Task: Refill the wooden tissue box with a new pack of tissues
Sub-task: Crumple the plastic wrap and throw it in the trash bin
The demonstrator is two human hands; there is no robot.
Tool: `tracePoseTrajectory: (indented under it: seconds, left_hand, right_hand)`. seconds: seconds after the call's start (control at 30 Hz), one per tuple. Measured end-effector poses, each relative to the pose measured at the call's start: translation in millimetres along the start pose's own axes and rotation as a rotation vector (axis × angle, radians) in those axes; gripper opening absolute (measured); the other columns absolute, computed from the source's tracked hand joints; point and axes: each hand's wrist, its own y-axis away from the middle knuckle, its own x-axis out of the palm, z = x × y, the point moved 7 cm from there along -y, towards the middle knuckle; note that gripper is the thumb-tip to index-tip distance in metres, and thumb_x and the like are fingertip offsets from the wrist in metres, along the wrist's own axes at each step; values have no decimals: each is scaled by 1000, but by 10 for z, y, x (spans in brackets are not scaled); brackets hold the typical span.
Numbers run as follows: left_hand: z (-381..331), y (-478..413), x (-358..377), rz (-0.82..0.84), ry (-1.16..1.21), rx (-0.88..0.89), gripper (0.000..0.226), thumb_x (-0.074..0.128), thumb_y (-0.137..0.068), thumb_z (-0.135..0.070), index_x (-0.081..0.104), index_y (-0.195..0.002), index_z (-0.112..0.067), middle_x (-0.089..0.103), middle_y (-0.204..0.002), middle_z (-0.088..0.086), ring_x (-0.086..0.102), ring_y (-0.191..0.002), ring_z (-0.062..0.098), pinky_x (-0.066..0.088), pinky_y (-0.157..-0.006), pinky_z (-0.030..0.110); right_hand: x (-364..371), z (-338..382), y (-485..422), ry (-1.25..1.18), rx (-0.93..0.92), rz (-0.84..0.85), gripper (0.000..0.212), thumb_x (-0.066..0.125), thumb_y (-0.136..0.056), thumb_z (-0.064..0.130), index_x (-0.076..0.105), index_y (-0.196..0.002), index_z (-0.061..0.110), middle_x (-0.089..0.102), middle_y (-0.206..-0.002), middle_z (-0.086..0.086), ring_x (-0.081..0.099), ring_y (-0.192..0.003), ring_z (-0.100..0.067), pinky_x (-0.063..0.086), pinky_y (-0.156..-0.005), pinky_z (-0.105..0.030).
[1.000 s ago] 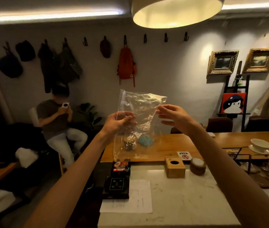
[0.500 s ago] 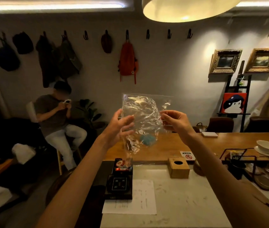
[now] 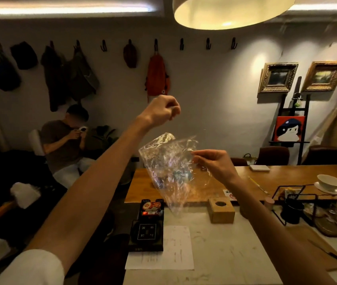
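Now the right hand (image 3: pixel 215 164) pinches the wrapper (image 3: pixel 168 167); the left hand (image 3: pixel 160 111) is fisted, apparently empty. The box (image 3: pixel 221 209) sits at 6 o'clock below the right hand, the nearer one.

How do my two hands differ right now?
The left hand is raised high, well above the plastic wrapper; the right hand sits lower, level with the wrapper. The left hand is curled into a loose fist, apparently clear of the wrapper, while the right hand pinches its edge between thumb and fingers, so the wrapper hangs from that hand alone. Both are bare and held over the counter.
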Motion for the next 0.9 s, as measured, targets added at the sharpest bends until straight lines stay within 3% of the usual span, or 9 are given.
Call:
tracePoseTrajectory:
  seconds: [0.1, 0.17, 0.33, 0.43, 0.57, 0.67, 0.77, 0.83, 0.9]
  left_hand:
    - [41, 183, 205, 285, -49, 9, 25, 63, -94, -25, 65, -116, -14, 67, -109, 2, 64, -98, 12, 53, -86, 28]
    - [103, 348, 431, 439, -143, -3, 25, 64, -93, -27, 68, -115, -17, 69, -108, -3, 64, -97, 8, 51, -82, 24]
    - [255, 531, 327, 360, 100, -62, 33, 50, -100, -33, 72, -109, -9, 72, -99, -1, 65, -90, 8, 53, -80, 22]
    - [332, 652, 263, 400, -19, -35, 20, 64, -93, -30, 72, -106, -17, 72, -103, -2, 68, -95, 10, 57, -86, 27]
    - [489, 666, 43, 189, -104, -35, 9, 66, -90, -10, 74, -96, -10, 71, -85, -2, 68, -80, 12, 58, -78, 32]
    - [757, 842, -247, 86, 35, -146, 21, 64, -93, -20, 72, -109, -9, 72, -97, 1, 69, -93, 14, 55, -83, 25]
    - [1345, 1486, -608, -408, 196, -256, 50, 57, -94, -47, 56, -133, -17, 60, -126, -7, 57, -121, 10, 47, -104, 31]
    - [1919, 2171, -373, -638, 341, -521, 90, 52, -79, -76, 34, -149, -23, 40, -151, -1, 39, -139, 19, 35, -114, 39]
    - [2363, 2803, 438, -491, 738, -892, 108, 43, -70, -87, 13, -156, -28, 17, -163, 6, 19, -149, 28, 20, -118, 51]
  right_hand:
    - [74, -38, 27, 16, 11, 23, 26, 70, -86, 11, 71, -111, 4, 76, -89, -9, 70, -68, -10, 59, -68, -26]
    - [188, -8, 10, 21, 18, 53, 25, 69, -86, 11, 71, -110, 5, 75, -90, -9, 69, -69, -11, 59, -68, -24]
    - [423, -46, 3, -72, 82, 87, 24, 69, -87, 9, 71, -110, 2, 75, -90, -8, 70, -69, -7, 53, -63, -18]
    - [562, -57, 35, -91, 111, 104, 24, 67, -88, 9, 71, -110, 3, 74, -88, -4, 70, -67, -3, 53, -61, -15]
    - [764, -6, 103, -102, 95, 131, 23, 67, -88, 10, 72, -109, 4, 74, -87, -3, 70, -70, -6, 56, -64, -17]
    - [874, -11, 127, -131, 92, 148, 19, 67, -88, 11, 73, -106, 6, 74, -83, -6, 68, -68, -10, 55, -62, -18]
    - [975, -18, 129, -157, 116, 175, 17, 66, -90, 13, 74, -104, 7, 74, -86, -10, 68, -71, -12, 54, -61, -18]
    - [1018, -44, 140, -189, 159, 189, 18, 65, -91, 15, 73, -106, 7, 74, -94, -14, 69, -80, -18, 58, -68, -23]
    - [1122, -106, 158, -221, 232, 252, 22, 63, -92, 18, 71, -110, 8, 73, -103, -16, 70, -92, -25, 59, -81, -33]
